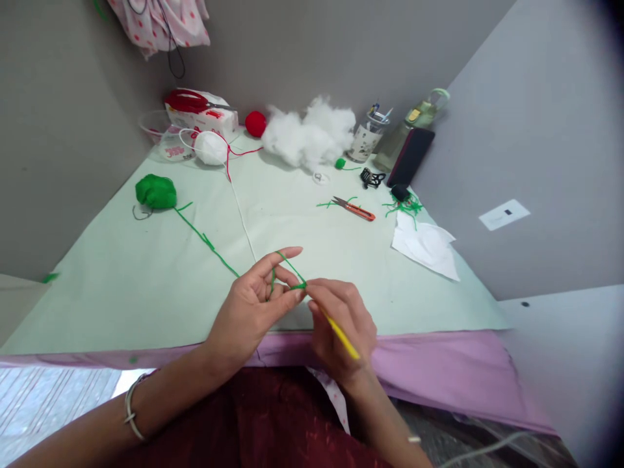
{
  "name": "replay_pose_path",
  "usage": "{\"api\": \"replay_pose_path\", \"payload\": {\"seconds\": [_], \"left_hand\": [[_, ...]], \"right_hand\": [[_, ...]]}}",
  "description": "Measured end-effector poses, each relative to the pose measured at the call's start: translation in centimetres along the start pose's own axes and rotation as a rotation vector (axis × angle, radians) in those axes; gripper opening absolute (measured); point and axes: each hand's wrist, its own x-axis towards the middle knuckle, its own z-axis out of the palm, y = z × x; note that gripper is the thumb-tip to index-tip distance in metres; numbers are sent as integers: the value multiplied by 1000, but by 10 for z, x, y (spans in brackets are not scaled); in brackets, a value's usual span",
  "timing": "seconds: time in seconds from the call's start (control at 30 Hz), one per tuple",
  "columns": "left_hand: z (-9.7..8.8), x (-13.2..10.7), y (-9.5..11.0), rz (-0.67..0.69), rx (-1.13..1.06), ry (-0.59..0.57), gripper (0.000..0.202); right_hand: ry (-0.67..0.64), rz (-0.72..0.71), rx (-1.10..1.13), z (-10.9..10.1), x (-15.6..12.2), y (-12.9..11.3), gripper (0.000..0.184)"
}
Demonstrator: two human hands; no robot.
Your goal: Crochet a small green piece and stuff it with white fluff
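Observation:
My left hand (253,305) pinches a strand of green yarn (207,242) between thumb and fingers, and the strand loops over its raised index finger. From there the yarn runs back left to a green yarn ball (156,192). My right hand (341,322) grips a yellow crochet hook (344,339) whose tip meets the green loop at my left fingertips. Both hands hover above the near edge of the pale green table cover (121,279).
Orange scissors (358,209) and green yarn scraps (404,207) lie mid-right beside white paper (426,246). At the back: white stuffing (309,133), a red yarn ball (255,123), a white yarn ball (211,148), a tissue pack (202,117), a pen cup (366,138), a bottle (419,120) and a dark phone (411,156).

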Motion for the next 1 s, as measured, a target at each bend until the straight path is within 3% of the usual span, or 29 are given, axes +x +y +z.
{"api": "replay_pose_path", "payload": {"seconds": [0.07, 0.17, 0.27, 0.33, 0.43, 0.53, 0.6, 0.67, 0.73, 0.83, 1.0], "left_hand": [[-1, 1, 2, -120, -113, -59, 55], [-5, 5, 7, -237, -225, -98, 42], [-6, 7, 9, -193, -242, -86, 37], [-5, 7, 9, -159, -197, -104, 38], [-1, 6, 6, -88, -100, -105, 38], [0, 6, 4, -46, -68, -67, 38], [0, 7, 3, -101, -114, -87, 38], [-2, 9, 4, -187, -198, -124, 34], [-5, 10, 6, -233, -268, -127, 30], [-7, 11, 8, -193, -266, -100, 28], [-4, 7, 6, -89, -108, -113, 29]], "right_hand": [[36, 3, -52, 4, -4, 1, 41], [76, 166, 145, 3, -1, 0, 35], [171, 402, 464, -1, 9, -2, 26], [193, 484, 576, -1, 15, -3, 24], [137, 476, 562, 2, 16, -3, 22], [82, 335, 361, 3, 10, -2, 30], [61, 192, 194, 2, 6, -2, 38], [62, 143, 146, 0, 5, -1, 40], [111, 252, 245, -3, 8, 0, 32], [188, 489, 495, -4, 15, 1, 22], [104, 605, 664, 1, 16, 4, 16]]}}
